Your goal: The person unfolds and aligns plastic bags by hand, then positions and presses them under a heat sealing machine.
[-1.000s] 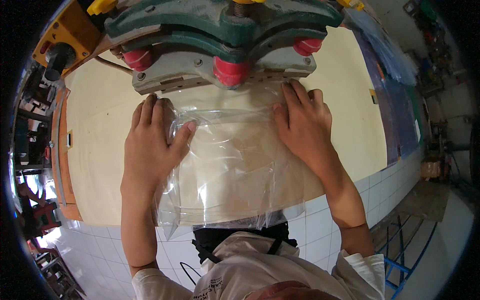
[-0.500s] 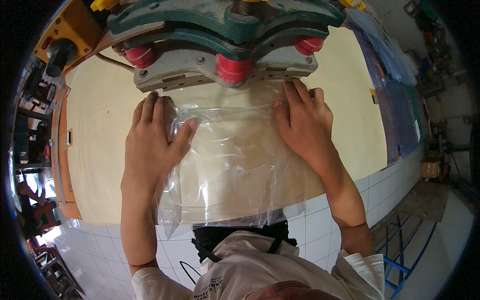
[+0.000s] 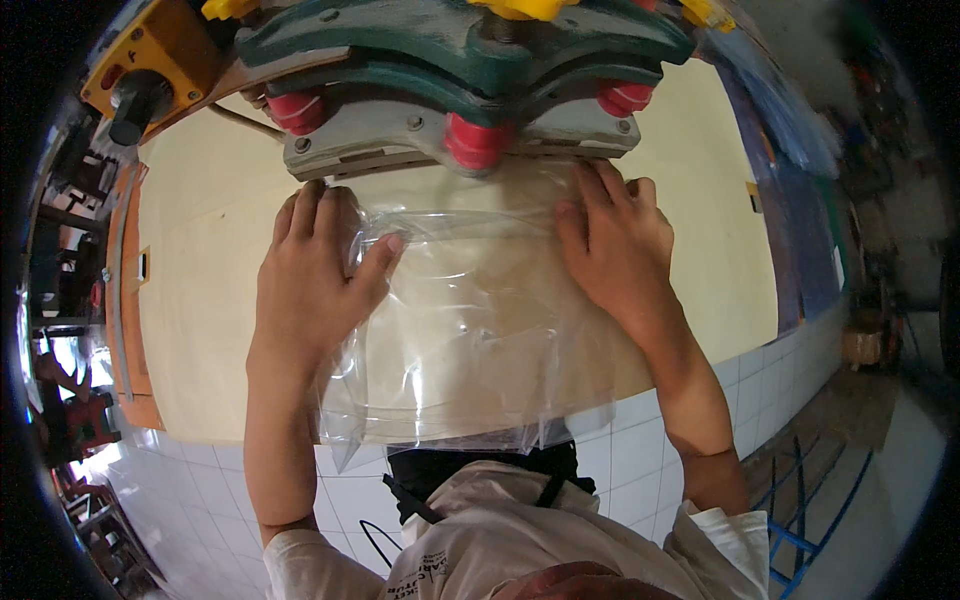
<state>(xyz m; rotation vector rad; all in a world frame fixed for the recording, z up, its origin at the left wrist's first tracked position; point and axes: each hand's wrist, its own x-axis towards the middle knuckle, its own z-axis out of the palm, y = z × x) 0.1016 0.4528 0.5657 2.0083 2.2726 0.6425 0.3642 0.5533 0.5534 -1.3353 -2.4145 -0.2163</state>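
A clear plastic sheet lies wrinkled on the cream table surface. At its far side it reaches the grey metal bar of a green press; whether it passes beneath the bar is hard to see. Its near end hangs past the table's front edge. My left hand rests palm down on the sheet's left side, fingers stretched towards the bar and thumb out to the right. On the right side my right hand lies likewise, fingertips close to the bar and thumb apart.
Red round mounts join the bar to the press. An orange control box with a black knob stands at far left. Blue-tinted plastic sheets lie at the right end of the table. White floor tiles show below.
The whole view has shifted slightly, so press and table appear a little further right. Both hands and the sheet keep nearly the same place against the bar.
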